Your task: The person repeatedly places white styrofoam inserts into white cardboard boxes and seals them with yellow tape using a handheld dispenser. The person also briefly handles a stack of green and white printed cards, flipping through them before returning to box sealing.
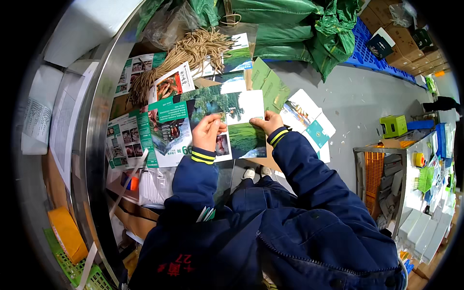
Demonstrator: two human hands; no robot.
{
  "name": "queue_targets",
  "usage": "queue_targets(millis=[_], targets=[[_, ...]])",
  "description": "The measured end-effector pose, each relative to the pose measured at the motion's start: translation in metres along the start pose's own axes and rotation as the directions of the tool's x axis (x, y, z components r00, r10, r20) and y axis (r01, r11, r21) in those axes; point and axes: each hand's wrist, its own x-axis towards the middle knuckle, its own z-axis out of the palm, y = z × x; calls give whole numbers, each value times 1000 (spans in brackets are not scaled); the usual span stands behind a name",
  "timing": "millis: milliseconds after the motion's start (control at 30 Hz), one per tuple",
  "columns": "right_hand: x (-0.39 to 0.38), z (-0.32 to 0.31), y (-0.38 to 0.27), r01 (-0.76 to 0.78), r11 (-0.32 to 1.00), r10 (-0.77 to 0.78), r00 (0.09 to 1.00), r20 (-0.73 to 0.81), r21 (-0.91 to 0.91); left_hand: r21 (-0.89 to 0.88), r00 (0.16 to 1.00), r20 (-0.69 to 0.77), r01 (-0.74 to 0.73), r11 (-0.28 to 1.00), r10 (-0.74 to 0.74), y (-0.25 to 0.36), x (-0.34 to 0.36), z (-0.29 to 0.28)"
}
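Observation:
Between my hands is a printed card (244, 105) with a picture of trees and water and a pale right part. My left hand (208, 133) is closed, its thumb and fingers pinching at the card's lower edge. At the lower right corner my right hand (268, 123) grips the same card, thumb on top. Just below it lies a green landscape print (246, 140). Left of my left hand are a green and white printed sheet (169, 123) and a sheet with small food photos (124, 140). Plain green folders (270, 87) fan out beyond my right hand.
A bundle of tan cords (198, 48) lies over the prints at the far side. Green sacks (285, 34) stand behind. A metal edge (92, 145) runs along the left. More white cards (309, 121) lie at right; a loaded workbench (415, 188) stands farther off.

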Motion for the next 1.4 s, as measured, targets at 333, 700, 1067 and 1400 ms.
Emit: queue_targets(millis=[333, 700, 1067, 1400], targets=[[-23, -13, -102, 655, 406, -862, 507, -28, -637, 767, 865, -5, -318, 557, 501, 45, 9, -24], [-107, -102, -170, 775, 564, -722, 631, 285, -287, 729, 793, 294, -547, 412, 534, 131, 7, -15], [-127, 27, -151, 868, 191, -969, 241, 53, -459, 801, 691, 248, -541, 258, 679, 201, 5, 39], [-99, 16, -171, 957, 171, -948, 225, 224, -235, 771, 898, 148, -367, 520, 414, 212, -13, 16]])
